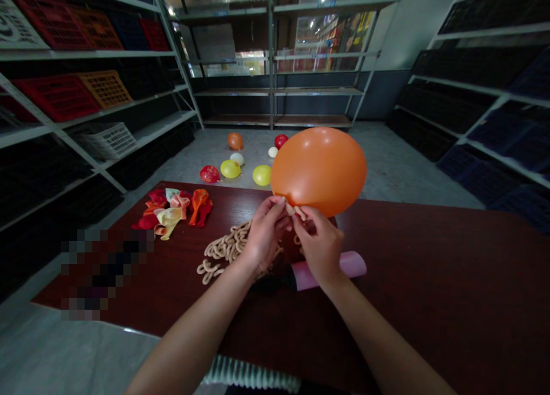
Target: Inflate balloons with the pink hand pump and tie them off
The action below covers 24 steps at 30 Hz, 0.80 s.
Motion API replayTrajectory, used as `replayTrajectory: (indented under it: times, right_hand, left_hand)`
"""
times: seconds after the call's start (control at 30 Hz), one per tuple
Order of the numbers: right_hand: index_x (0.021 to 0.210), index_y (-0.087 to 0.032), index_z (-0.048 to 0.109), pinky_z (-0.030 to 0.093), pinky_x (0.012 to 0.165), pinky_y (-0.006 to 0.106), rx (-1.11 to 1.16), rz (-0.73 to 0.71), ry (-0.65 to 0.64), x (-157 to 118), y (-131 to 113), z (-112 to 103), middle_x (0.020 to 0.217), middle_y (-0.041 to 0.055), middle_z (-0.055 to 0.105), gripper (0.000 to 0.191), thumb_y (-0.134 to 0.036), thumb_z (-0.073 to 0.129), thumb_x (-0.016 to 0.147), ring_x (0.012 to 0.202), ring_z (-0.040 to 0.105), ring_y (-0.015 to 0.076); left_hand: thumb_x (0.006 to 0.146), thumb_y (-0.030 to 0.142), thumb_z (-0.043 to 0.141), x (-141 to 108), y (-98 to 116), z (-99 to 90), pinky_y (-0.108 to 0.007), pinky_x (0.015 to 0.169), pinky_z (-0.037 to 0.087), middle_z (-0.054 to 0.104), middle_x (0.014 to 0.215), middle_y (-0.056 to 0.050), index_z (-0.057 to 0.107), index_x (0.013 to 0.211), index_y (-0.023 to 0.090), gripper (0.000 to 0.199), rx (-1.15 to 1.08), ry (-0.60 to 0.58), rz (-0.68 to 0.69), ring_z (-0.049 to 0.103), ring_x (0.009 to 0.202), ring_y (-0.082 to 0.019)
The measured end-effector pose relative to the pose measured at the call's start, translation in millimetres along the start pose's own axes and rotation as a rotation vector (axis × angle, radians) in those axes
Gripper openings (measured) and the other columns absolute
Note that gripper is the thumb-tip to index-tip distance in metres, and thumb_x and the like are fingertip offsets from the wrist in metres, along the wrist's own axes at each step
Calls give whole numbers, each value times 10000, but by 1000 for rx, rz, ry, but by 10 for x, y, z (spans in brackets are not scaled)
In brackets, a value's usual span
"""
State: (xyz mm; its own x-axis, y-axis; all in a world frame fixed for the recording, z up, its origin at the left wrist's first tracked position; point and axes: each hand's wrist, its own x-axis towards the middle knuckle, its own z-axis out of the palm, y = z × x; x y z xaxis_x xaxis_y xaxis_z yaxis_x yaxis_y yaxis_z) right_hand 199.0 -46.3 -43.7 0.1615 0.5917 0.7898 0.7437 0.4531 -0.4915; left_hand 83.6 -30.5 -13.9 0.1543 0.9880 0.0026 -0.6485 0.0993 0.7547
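A large inflated orange balloon [320, 169] hangs just above the far edge of the table, its neck towards me. My left hand [267, 230] is closed in a pinch at the balloon's neck. Beside it, my right hand [320, 240] pinches a short piece of beige cord [301, 213] close to the neck; the exact wrap is too small to make out. Under my left hand lies a pile of beige cord loops [230, 243], partly hidden. A pink hand pump [353, 264] with a black end rests beneath my right hand.
Several limp balloons [172, 209] lie on the dark red table [429, 269] at left. Inflated balloons, one of them yellow [231, 168], rest on the floor beyond. Shelves with crates [55, 97] line both sides, and a metal rack [271, 68] stands behind. A blurred-out patch covers the table's left.
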Motion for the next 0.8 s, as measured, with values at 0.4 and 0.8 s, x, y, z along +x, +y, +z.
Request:
replayTrajectory:
  times: [0.4,0.8]
  right_hand:
    - [940,-206,651,489,638,265,-180,-227,-45,15,35,-8,752,14,744,77,-194,585,903,630,684,151]
    - [869,-214,592,508,623,264,-169,-241,-18,38,20,-18,701,-6,687,110,-135,552,805,604,652,151]
  left_hand:
    - [799,261,783,10,92,-4,-173,576,442,606,730,9,586,889,150,243,-33,-28,38,568,608,-72]
    - [743,244,833,-13,165,-8,-164,549,442,598,698,13,600,900,151,297,-47,0,29,555,577,-76]
